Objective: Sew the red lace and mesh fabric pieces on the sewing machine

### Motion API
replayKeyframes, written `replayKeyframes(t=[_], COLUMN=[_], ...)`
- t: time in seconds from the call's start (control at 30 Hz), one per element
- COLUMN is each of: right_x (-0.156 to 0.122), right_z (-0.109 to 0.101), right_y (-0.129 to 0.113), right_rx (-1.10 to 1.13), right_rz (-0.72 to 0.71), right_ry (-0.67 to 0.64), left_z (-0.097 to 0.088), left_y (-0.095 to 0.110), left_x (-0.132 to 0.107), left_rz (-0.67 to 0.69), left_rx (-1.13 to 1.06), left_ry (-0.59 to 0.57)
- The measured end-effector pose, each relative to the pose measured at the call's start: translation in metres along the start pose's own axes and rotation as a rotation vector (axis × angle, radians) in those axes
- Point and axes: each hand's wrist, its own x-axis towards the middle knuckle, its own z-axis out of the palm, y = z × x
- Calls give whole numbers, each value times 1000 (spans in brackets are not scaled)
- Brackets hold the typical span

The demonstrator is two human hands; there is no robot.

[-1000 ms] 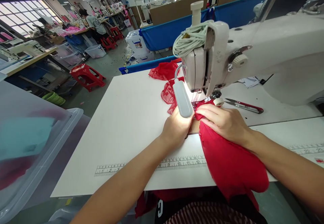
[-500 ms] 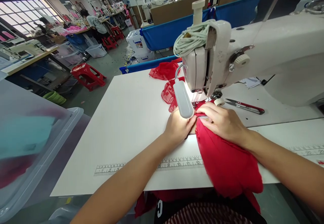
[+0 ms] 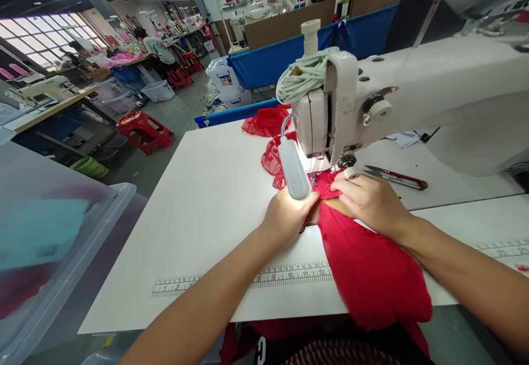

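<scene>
Red fabric [image 3: 372, 266] runs from under the sewing machine's needle [image 3: 314, 178] down over the table's front edge. A lacy red part [image 3: 325, 184] of it lies flat beside the needle. My left hand [image 3: 287, 216] is closed at the left edge of this part, its thumb pressed on the cloth; the grey lamp [image 3: 294, 168] covers some of its fingers. My right hand [image 3: 370, 200] pinches the lacy part on the right, just below the white sewing machine head [image 3: 316, 120]. Sheer red cloth [image 3: 273, 161] is bunched behind the needle.
Thread snips [image 3: 397, 178] lie right of my right hand on the white table [image 3: 198, 205], which has a printed ruler [image 3: 289, 276]. A clear plastic bin [image 3: 103, 227] stands at the left. Beyond are a red stool [image 3: 144, 132], a blue cloth barrier [image 3: 264, 67] and people at other machines.
My right hand has shifted slightly back from the needle, and the red fabric there now lies flatter, with more lace showing. The left hand stays beside the needle. The camera has tilted a little.
</scene>
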Motion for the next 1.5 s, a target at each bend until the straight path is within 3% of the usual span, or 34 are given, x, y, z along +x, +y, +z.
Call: replayKeyframes(t=[0.1, 0.2, 0.53, 1.17, 1.37, 1.5], right_x=[0, 0, 1, 4, 5, 6], right_z=[1, 2, 2, 10, 5, -1], right_y=[2, 3, 3, 9, 5, 2], right_rx=[-8, -9, -17, 4, -1, -48], right_rz=[-24, -37, -28, 14, -3, -4], right_ry=[-4, 12, 9, 35, 44, 117], left_z=[-8, -14, -8, 2, 2, -5], left_y=[6, 15, 27, 19, 18, 21], left_x=[-7, -12, -16, -16, -14, -11], left_rz=[62, 97, 119, 117, 77, 99], left_rx=[14, 65, 158, 239, 234, 265], left_ry=[-102, -128, -67, -84, -82, -70])
